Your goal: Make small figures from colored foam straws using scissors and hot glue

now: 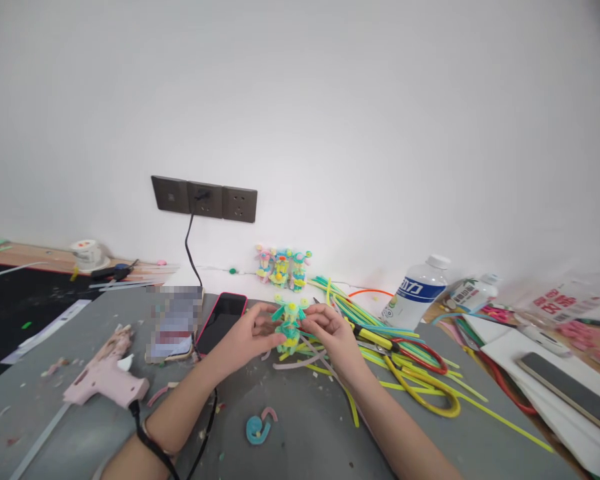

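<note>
A small yellow-green and teal figurine (290, 321), seemingly made of fuzzy craft strips, stands upright between my two hands over the grey mat. From the left, the fingers of my left hand (257, 331) pinch its side. My right hand (333, 330) grips it from the other side with thumb and fingertips. Behind it, three similar figurines (283, 268) in pink, yellow and teal stand by the wall. Just right of my hands lie yellow and green craft strips (347, 308) and scissors (405, 347) with red and yellow handles.
A pink glue gun (107, 380) with a black cord lies at left. Near it are a phone with a pixelated screen (175, 325) and a dark phone (223, 320). A blue curl (257, 430) lies in front. At right are a bottle (417, 291) and another phone (573, 390).
</note>
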A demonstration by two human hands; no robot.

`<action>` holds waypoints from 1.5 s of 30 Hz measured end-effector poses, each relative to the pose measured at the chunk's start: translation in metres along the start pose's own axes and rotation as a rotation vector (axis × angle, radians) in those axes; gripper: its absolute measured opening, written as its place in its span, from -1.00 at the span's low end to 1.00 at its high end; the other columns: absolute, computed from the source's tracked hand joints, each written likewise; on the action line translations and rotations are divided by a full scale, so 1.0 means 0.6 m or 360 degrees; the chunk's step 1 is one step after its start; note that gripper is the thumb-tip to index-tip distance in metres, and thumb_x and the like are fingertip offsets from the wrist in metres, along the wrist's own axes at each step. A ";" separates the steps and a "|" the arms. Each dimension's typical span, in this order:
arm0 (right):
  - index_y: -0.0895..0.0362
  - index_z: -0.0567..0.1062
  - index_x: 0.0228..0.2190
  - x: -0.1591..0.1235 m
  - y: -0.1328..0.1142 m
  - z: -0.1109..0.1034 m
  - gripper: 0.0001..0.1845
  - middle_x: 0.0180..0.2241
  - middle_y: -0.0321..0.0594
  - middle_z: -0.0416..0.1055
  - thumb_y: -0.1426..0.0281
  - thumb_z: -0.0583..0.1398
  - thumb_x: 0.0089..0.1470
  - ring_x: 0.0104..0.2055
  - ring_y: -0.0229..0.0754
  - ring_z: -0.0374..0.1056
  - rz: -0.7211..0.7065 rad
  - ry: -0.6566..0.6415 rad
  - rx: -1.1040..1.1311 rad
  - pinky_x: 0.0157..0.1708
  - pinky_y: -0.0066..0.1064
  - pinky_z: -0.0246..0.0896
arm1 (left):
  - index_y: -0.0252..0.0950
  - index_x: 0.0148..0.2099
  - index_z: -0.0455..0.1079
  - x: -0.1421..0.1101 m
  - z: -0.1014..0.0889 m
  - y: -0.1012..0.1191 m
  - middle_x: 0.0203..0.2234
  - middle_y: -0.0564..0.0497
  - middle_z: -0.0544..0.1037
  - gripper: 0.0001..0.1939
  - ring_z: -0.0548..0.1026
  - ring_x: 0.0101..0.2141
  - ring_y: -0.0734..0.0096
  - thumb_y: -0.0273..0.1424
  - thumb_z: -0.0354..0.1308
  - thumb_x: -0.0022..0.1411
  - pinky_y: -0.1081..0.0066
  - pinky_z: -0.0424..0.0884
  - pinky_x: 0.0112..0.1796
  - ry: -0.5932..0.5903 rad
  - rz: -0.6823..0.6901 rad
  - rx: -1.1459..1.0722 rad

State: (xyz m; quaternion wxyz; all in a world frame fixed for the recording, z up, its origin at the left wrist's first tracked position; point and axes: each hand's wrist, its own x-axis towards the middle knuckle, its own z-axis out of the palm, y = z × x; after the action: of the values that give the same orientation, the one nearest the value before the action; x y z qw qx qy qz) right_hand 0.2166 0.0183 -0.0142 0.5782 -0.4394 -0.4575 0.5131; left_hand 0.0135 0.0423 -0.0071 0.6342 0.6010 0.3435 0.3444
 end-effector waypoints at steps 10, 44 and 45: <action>0.08 0.49 -0.39 -0.008 0.010 0.020 -0.55 -0.54 -0.37 0.48 0.20 0.51 -0.30 -0.43 -0.22 0.44 0.0200 0.0191 0.0448 -0.34 -0.40 0.31 | -0.32 0.06 0.42 0.000 0.012 -0.007 -0.06 -0.16 0.58 -0.49 0.55 -0.12 0.13 -0.40 0.35 0.02 0.24 0.45 -0.13 -0.0055 0.0051 0.0202; 0.09 0.50 -0.22 -0.012 0.040 0.025 -0.58 -0.32 -0.17 0.54 0.08 0.36 -0.04 -0.24 -0.02 0.47 -0.0153 -0.0214 -0.0303 -0.20 -0.23 0.39 | -0.30 0.00 0.53 0.004 0.017 -0.009 -0.05 -0.18 0.61 -0.56 0.56 -0.04 0.05 -0.28 0.39 0.06 0.14 0.42 0.02 0.0029 0.0152 -0.0145; 0.09 0.50 -0.22 -0.011 0.039 0.025 -0.56 -0.31 -0.16 0.54 0.07 0.36 -0.05 -0.24 -0.02 0.47 -0.0136 -0.0218 -0.0282 -0.19 -0.23 0.38 | -0.31 0.01 0.52 0.005 0.017 -0.010 -0.05 -0.19 0.61 -0.55 0.56 -0.04 0.04 -0.29 0.38 0.06 0.13 0.43 0.02 0.0005 0.0137 -0.0112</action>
State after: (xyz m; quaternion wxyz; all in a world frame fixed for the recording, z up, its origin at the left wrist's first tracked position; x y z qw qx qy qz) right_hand 0.1970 0.0143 -0.0344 0.5259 -0.4327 -0.5578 0.4744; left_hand 0.0241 0.0391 -0.0128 0.6391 0.5919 0.3059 0.3842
